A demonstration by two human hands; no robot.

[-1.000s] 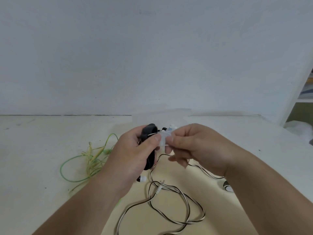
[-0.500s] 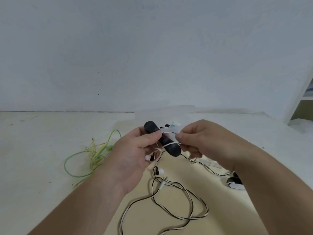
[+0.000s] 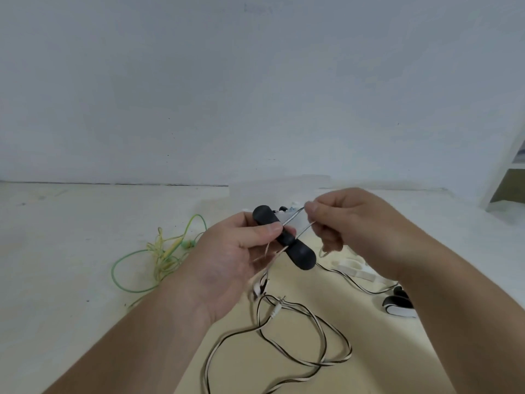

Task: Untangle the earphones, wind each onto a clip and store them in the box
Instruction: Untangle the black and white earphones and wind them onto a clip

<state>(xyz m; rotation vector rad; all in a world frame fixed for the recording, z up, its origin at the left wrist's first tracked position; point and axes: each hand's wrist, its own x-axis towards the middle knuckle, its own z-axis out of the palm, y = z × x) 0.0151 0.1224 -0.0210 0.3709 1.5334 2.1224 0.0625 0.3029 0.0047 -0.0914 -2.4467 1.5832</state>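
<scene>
My left hand (image 3: 227, 263) grips a black dumbbell-shaped winding clip (image 3: 299, 253) at its narrow middle, thumb on top. My right hand (image 3: 352, 223) pinches the white-and-black earphone cable (image 3: 295, 216) just up and right of the clip, drawing it taut across the clip's waist. The rest of that cable (image 3: 321, 336) hangs from my hands and lies in loose loops on the table below, its plug (image 3: 277, 309) and earbuds (image 3: 258, 288) near my left wrist. A green-and-yellow earphone tangle (image 3: 159, 257) lies to the left.
A white clip (image 3: 355, 267) lies on the table under my right hand. A black-and-white clip (image 3: 399, 305) sits at the right, partly behind my right forearm. Small dark and white pieces (image 3: 284, 209) show behind the black clip. A white shelf (image 3: 508, 177) stands far right.
The black clip has turned from upright to a diagonal and come out in plain view. My right hand has risen and pulled the cable up and to the right, stretching it across the clip.
</scene>
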